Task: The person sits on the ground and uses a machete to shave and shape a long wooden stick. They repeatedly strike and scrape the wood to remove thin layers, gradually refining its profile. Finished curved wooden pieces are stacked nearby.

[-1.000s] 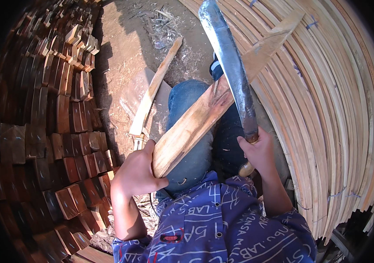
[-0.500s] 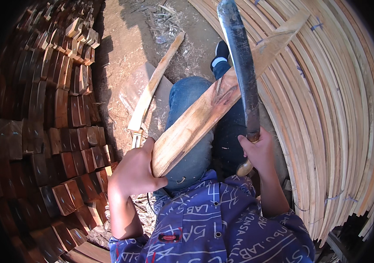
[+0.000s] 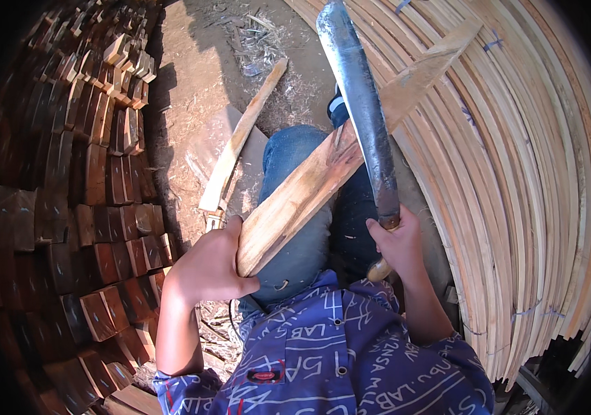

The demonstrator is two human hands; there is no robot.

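Observation:
My left hand (image 3: 207, 264) is closed round the near end of a long wooden plank (image 3: 285, 202). The plank slants over my legs toward the upper right, with rough, darker marks near its middle. In my right hand (image 3: 401, 243) is a machete (image 3: 362, 104), gripped by its wooden handle. Its broad dark blade points up and leans left, passing in front of the plank; whether the two touch, I cannot tell. A second, curved wooden piece (image 3: 246, 135) lies to the left of my knee.
Stacked dark timber blocks (image 3: 112, 228) rise along the left. Long pale wooden strips (image 3: 510, 173), tied in bundles, curve down the right side. Wood shavings (image 3: 262, 34) are scattered on the dirt ground (image 3: 183, 76) ahead. A flat slab (image 3: 205, 138) lies under the curved piece.
The machete has shifted a little left and its blade leans further left, catching more light. The plank and my left hand have moved slightly left in view, grip unchanged.

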